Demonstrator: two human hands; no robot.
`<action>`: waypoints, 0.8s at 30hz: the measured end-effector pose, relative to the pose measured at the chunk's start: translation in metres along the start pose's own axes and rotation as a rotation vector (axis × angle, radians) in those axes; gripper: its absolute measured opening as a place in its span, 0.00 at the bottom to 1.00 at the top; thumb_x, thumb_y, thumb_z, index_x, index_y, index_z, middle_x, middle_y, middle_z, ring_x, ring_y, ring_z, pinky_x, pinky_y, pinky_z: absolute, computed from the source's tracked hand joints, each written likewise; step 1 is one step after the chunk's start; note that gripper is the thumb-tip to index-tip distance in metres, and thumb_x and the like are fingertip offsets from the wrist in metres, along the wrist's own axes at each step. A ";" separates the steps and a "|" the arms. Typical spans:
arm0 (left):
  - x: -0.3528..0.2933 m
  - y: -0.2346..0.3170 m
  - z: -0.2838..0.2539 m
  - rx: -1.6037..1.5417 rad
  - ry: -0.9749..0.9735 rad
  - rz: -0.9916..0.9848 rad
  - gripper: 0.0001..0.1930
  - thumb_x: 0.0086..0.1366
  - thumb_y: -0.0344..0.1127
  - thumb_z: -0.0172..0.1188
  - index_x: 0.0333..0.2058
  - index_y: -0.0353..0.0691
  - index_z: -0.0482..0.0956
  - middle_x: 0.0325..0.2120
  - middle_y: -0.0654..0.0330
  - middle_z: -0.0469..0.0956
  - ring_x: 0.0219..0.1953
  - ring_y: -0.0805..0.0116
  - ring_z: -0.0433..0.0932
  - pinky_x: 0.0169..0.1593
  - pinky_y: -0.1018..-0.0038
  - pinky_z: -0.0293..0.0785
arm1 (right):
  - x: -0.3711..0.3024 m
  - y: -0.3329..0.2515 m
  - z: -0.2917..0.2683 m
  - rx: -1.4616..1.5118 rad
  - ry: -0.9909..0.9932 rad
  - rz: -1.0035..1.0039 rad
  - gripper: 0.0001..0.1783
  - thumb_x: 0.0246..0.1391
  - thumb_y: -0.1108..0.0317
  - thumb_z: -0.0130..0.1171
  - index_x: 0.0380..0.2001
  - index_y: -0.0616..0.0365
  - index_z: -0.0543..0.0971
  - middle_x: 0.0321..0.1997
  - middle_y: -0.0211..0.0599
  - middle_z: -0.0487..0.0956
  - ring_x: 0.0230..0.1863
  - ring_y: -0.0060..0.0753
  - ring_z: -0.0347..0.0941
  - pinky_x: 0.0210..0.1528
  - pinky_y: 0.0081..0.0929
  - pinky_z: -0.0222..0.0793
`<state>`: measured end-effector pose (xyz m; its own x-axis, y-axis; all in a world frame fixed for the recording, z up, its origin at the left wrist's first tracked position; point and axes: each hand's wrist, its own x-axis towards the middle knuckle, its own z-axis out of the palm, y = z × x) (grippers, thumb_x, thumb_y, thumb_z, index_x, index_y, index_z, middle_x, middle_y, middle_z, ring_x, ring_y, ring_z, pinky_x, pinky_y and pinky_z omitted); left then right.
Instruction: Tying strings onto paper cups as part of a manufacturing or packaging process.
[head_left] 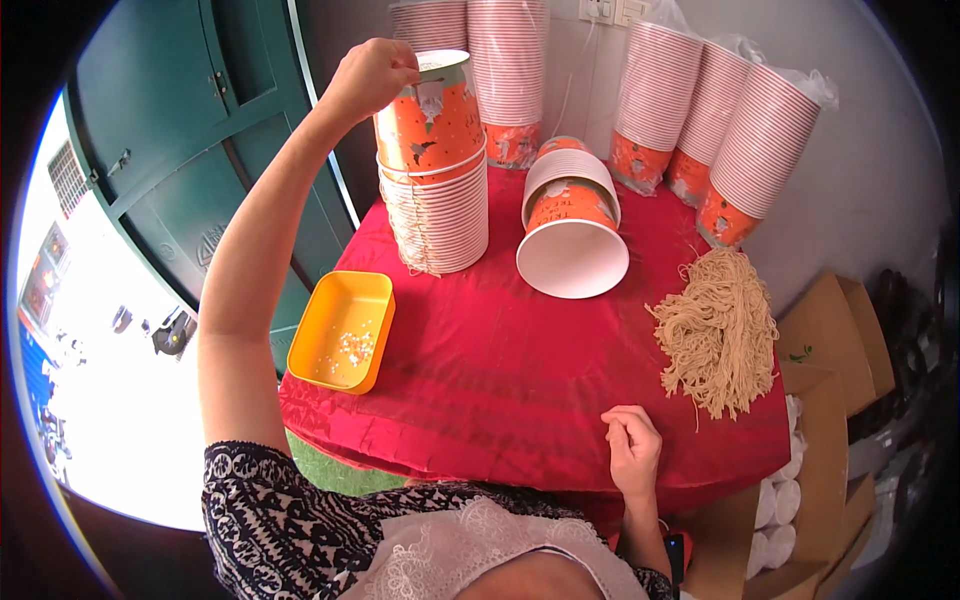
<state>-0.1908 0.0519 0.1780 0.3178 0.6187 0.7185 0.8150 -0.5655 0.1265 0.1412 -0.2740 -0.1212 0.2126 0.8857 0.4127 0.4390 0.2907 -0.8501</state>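
My left hand [378,76] reaches far out to the top of a stack of paper buckets, fingers closed at the upper edge of the topmost orange bucket [425,130]. That bucket stands bottom up, and the white rims [450,225] of those under it show below. Loose strings hang down the stack's left side. Above the table's near right edge, my right hand [632,447] is closed with the fingers curled in; whatever they hold, if anything, is hidden. A bundle of beige string [718,330] lies beyond it on the right.
A yellow plastic tub [341,283] with small white bits sits at the left edge of the red-covered table [480,380]. Nested buckets [572,258] lie sideways at the middle. Wrapped bucket stacks [655,90] line the wall. An open cardboard box [825,430] stands at the right.
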 end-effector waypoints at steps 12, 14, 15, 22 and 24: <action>-0.011 0.005 0.012 0.035 0.041 0.006 0.07 0.59 0.32 0.65 0.32 0.33 0.84 0.28 0.51 0.83 0.30 0.62 0.82 0.36 0.68 0.76 | 0.000 -0.002 0.000 0.008 -0.002 0.002 0.05 0.57 0.81 0.54 0.33 0.68 0.79 0.35 0.45 0.80 0.36 0.36 0.78 0.38 0.28 0.73; -0.015 0.004 0.016 0.045 0.067 0.028 0.07 0.58 0.31 0.66 0.31 0.33 0.83 0.28 0.51 0.82 0.30 0.60 0.82 0.36 0.67 0.76 | 0.000 -0.002 0.001 0.007 -0.002 0.001 0.05 0.57 0.81 0.54 0.33 0.68 0.79 0.35 0.45 0.80 0.35 0.36 0.78 0.38 0.28 0.73; -0.016 0.004 0.017 0.054 0.092 0.047 0.07 0.58 0.31 0.66 0.31 0.33 0.83 0.28 0.51 0.82 0.31 0.59 0.82 0.36 0.67 0.76 | 0.000 -0.001 0.001 0.004 -0.001 -0.004 0.05 0.57 0.81 0.54 0.33 0.68 0.79 0.35 0.45 0.80 0.35 0.37 0.78 0.38 0.28 0.74; -0.022 0.003 0.025 0.049 0.147 0.085 0.06 0.54 0.31 0.65 0.28 0.34 0.83 0.32 0.47 0.81 0.35 0.46 0.81 0.42 0.58 0.77 | 0.000 -0.005 0.001 0.010 -0.002 -0.025 0.05 0.57 0.81 0.54 0.33 0.68 0.79 0.35 0.45 0.80 0.36 0.38 0.79 0.39 0.29 0.74; -0.025 0.009 0.026 0.031 0.202 0.090 0.06 0.54 0.31 0.64 0.28 0.33 0.82 0.34 0.47 0.80 0.34 0.45 0.80 0.42 0.58 0.77 | -0.001 -0.001 0.001 0.013 -0.005 -0.026 0.05 0.57 0.81 0.54 0.33 0.68 0.79 0.35 0.45 0.80 0.36 0.38 0.79 0.39 0.29 0.74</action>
<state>-0.1788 0.0454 0.1436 0.2893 0.4429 0.8486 0.8031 -0.5947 0.0366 0.1397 -0.2746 -0.1213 0.1973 0.8794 0.4333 0.4331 0.3183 -0.8433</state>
